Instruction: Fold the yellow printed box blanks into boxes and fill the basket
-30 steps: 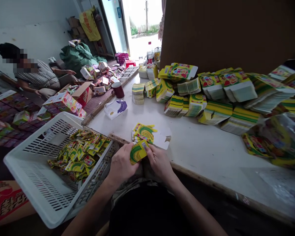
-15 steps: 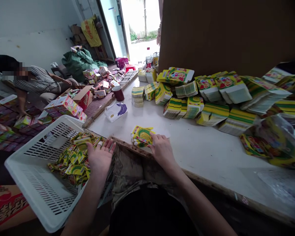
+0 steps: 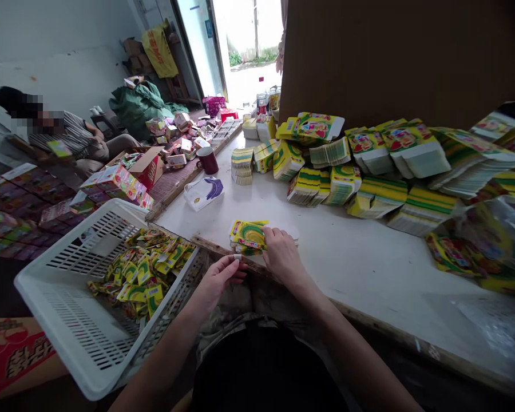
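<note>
My right hand [image 3: 282, 256] rests on a small stack of flat yellow-green carton blanks [image 3: 248, 235] at the near edge of the white table [image 3: 352, 257], fingertips pinching the top blank. My left hand [image 3: 220, 278] hovers just below the table edge, fingers loosely curled with nothing seen in them, between the stack and a white plastic basket [image 3: 64, 297]. The basket holds several folded yellow-green small boxes [image 3: 143, 272].
Piles of flat yellow-green carton blanks [image 3: 369, 166] line the back of the table before a brown board [image 3: 390, 57]. A maroon mug [image 3: 208, 159] and a white packet [image 3: 203, 191] sit at left. Another person [image 3: 64, 137] sits on the floor among coloured boxes.
The folded box I held a second ago went into the basket. My left hand swung over the basket, then back toward the stack. My right hand moved onto the stack.
</note>
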The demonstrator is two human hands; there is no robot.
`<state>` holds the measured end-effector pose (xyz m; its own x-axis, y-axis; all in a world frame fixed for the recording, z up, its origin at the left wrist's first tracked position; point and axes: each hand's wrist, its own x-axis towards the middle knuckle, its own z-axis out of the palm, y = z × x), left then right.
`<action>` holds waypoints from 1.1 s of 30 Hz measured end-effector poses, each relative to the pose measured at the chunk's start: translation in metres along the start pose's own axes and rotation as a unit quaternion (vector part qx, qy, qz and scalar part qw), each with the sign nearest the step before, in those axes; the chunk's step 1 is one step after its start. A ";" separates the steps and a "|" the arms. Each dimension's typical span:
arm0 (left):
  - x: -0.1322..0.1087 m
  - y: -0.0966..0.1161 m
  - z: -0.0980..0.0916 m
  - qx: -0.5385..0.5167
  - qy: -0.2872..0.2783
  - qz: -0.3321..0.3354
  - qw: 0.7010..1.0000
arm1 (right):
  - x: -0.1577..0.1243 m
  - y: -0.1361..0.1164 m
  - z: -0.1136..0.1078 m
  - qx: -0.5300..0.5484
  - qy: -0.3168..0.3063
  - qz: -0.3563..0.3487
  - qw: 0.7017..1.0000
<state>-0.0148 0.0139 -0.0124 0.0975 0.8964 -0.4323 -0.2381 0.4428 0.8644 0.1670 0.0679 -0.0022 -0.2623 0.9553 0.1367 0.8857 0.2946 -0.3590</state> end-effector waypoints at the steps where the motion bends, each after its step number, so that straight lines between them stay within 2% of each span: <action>1: 0.000 -0.002 0.001 0.010 -0.009 -0.005 1.000 | 0.000 0.001 -0.001 0.002 0.000 0.001 1.000; 4: -0.001 -0.007 0.005 0.018 -0.050 -0.002 0.999 | -0.006 -0.001 -0.005 0.042 0.030 0.000 0.999; 6: -0.001 -0.009 0.010 -0.020 -0.066 0.033 0.997 | -0.017 -0.007 -0.005 0.117 0.066 -0.021 0.991; 8: -0.002 -0.008 0.017 -0.094 -0.041 0.090 0.991 | -0.030 -0.017 0.000 0.211 0.075 -0.061 0.973; 10: -0.004 -0.003 0.024 -0.167 0.001 0.145 0.975 | -0.042 -0.027 0.007 0.295 0.039 -0.093 0.950; 13: -0.008 0.005 0.030 -0.203 0.037 0.201 0.958 | -0.053 -0.040 0.018 0.406 0.003 -0.069 0.911; 17: -0.016 0.003 0.029 -0.152 0.079 0.282 0.944 | -0.056 -0.053 0.023 0.538 -0.007 -0.008 0.843; 19: -0.019 -0.002 0.026 -0.118 0.064 0.290 0.947 | -0.057 -0.057 0.024 0.559 0.001 0.017 0.829; 23: -0.019 -0.010 0.018 -0.088 0.037 0.244 0.965 | -0.062 -0.060 0.027 0.501 0.038 0.040 0.864; 25: -0.015 -0.011 0.016 -0.092 0.048 0.241 0.965 | -0.064 -0.058 0.028 0.499 0.051 0.035 0.864; 27: -0.012 -0.011 0.016 -0.098 0.053 0.248 0.962 | -0.065 -0.056 0.025 0.538 0.048 0.016 0.841; 30: -0.012 -0.009 0.022 -0.104 0.072 0.266 0.956 | -0.064 -0.051 0.018 0.619 0.014 -0.030 0.785; 33: -0.016 -0.003 0.030 -0.096 0.088 0.276 0.952 | -0.062 -0.048 0.011 0.644 -0.024 -0.046 0.763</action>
<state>0.0131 -0.0015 -0.0003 -0.2531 0.9672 0.0236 -0.3793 -0.1216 0.9172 0.1363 -0.0054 -0.0032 -0.3417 0.9199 0.1924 -0.2413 0.1120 -0.9640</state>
